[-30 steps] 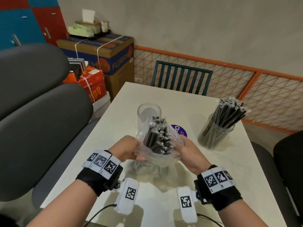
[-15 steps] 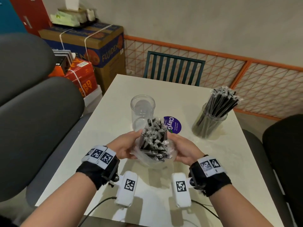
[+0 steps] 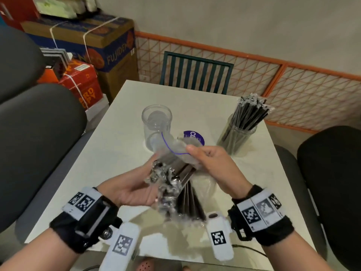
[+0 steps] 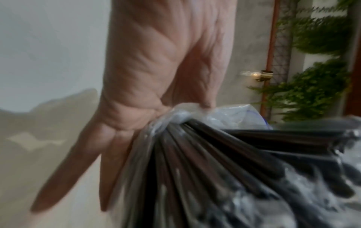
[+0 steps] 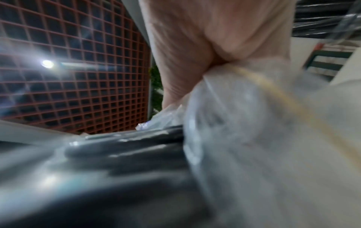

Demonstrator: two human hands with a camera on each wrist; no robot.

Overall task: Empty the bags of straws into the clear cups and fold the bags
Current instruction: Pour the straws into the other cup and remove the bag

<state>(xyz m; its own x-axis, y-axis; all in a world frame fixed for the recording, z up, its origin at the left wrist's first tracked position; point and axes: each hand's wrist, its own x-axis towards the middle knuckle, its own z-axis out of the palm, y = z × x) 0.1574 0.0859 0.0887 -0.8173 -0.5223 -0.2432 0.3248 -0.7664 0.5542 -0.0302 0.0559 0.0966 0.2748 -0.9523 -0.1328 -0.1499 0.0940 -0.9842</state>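
White surface (image 3: 195,102), orange mesh rail (image 3: 293,79) behind. I count two clear cups: one empty (image 3: 156,122), one full of straws (image 3: 237,137). My left hand (image 3: 129,189) cradles the straw bundle (image 3: 175,184); my right hand (image 3: 213,163) pinches the bag (image 3: 175,146).

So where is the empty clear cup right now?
In the head view the empty clear cup stands on the table, left of the purple sticker, just beyond the held bag.

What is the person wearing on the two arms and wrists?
Both forearms are bare. Each wrist has a black band with white square-code tags. A white block with one code tag hangs under the left wrist and the right wrist; thin dark cables trail away.
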